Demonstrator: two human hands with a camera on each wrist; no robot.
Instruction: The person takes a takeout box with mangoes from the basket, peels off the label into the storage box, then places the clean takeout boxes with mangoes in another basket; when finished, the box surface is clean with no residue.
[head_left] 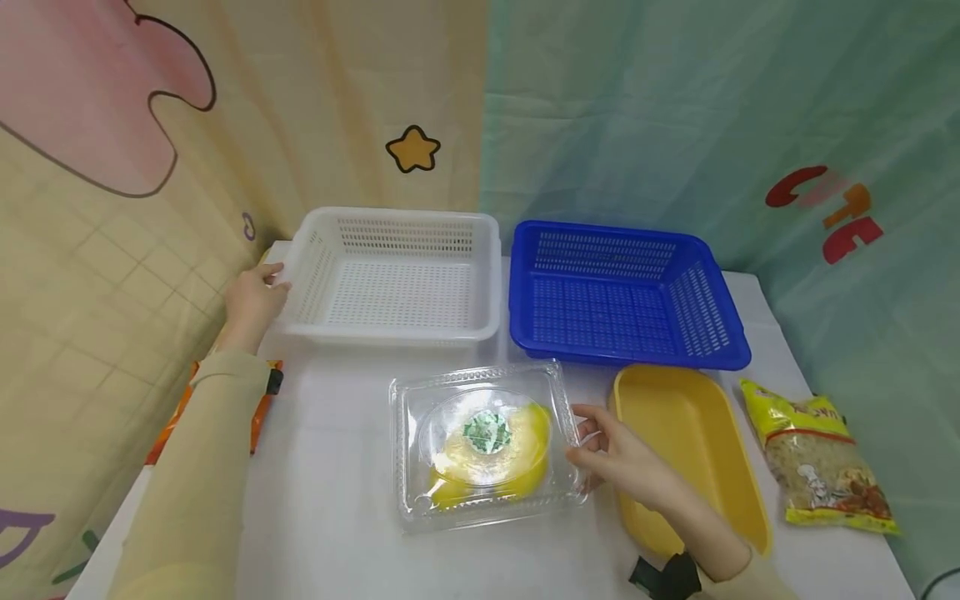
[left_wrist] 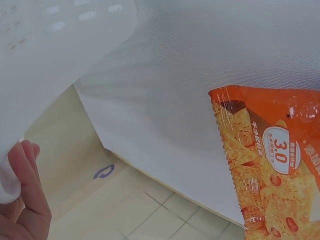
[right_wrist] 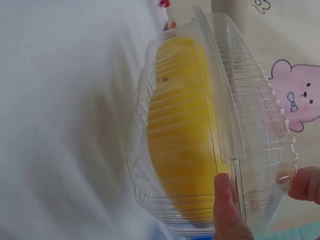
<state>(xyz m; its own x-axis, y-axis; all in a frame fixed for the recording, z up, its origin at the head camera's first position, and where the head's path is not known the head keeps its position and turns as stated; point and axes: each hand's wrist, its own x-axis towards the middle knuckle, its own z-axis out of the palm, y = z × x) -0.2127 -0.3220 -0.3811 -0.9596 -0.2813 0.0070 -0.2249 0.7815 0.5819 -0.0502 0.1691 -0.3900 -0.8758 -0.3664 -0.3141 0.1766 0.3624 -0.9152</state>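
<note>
My left hand (head_left: 255, 302) is at the left end of a white plastic basket (head_left: 390, 335), its fingers (left_wrist: 31, 182) bent around the rim in the left wrist view. With my right hand (head_left: 618, 458) I pinch the right edge of a clear plastic clamshell box (head_left: 408, 500), which has its lid over it. Inside lies curved yellow fruit (head_left: 528, 475) that looks like bananas, beneath a round green-patterned sticker (head_left: 487, 432). From the right wrist view, one fingertip (right_wrist: 224, 192) presses the box's side and another digit sits at the lid's far edge.
A blue basket (head_left: 630, 354) stands right of the white one. A yellow tray (head_left: 675, 400) lies in front of it, partly behind my right forearm. Further right is a yellow-topped food bag (head_left: 821, 467). An orange snack bag (left_wrist: 280, 150) lies by my left forearm. Curtains border the table.
</note>
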